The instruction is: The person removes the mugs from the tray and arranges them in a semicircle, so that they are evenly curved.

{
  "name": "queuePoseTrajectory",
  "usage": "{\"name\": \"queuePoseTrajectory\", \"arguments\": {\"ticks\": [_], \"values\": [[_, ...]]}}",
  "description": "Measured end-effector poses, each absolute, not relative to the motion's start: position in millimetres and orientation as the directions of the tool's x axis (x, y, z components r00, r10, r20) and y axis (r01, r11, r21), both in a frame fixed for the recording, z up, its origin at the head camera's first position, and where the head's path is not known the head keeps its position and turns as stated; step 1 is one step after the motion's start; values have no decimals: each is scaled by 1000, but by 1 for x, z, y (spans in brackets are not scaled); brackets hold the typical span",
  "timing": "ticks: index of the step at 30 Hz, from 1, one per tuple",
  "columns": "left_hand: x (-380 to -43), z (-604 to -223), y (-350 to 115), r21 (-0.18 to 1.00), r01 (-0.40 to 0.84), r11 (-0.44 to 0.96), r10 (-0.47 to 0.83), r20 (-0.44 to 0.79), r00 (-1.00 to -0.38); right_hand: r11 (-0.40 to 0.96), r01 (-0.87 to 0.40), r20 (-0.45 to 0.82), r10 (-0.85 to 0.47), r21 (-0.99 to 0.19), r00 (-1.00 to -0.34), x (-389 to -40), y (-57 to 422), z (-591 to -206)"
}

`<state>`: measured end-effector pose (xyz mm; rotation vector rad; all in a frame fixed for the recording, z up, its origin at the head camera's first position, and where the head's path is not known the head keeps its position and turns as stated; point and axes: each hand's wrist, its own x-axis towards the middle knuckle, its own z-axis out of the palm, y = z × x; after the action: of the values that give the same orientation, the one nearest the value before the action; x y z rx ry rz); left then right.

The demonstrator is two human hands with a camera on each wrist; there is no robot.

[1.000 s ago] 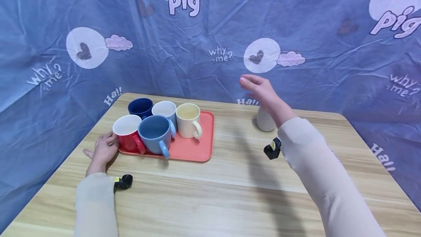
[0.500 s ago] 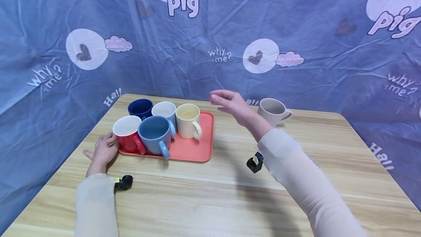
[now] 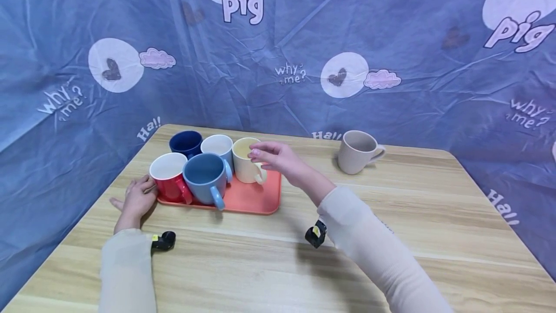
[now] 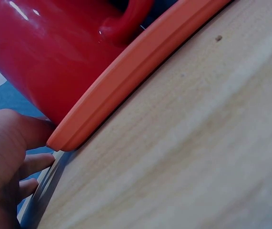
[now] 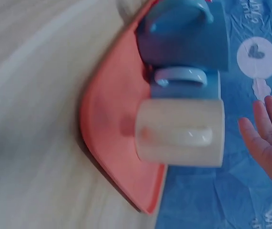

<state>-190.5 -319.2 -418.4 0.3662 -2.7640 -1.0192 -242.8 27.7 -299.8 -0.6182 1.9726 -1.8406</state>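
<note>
the coral tray lies flat toward the back left corner of the worktop, five upright mugs on it. along its back edge, left to right, stand a navy mug, a pale blue mug and a cream mug, the right hand above and apart from the last. at its front left corner, by the left hand, is a glossy red mug, white inside; just beside it, a larger blue mug, handle toward the front edge. a grey mug stands upright near the worktop's back edge, handle rightward.
</note>
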Motion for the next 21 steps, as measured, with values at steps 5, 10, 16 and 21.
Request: {"name": "queuePoseTrajectory", "arguments": {"ticks": [5,10,16,21], "values": [[-191,-417,-318,654,-172,737,-287,72,-955,46,-13,-16,-568,-999,-823,-237,17,-316],[-192,-417,-318,653,-168,739,-281,72,-957,48,53,-71,-561,-997,-825,-229,6,-331],[-191,-419,-319,646,-164,745,-276,76,-958,44,86,-96,-573,-995,-814,-219,-9,-348],[-191,-420,-320,652,-162,740,-281,81,-956,53,99,-111,-577,-994,-809,-210,-20,-358]]}}
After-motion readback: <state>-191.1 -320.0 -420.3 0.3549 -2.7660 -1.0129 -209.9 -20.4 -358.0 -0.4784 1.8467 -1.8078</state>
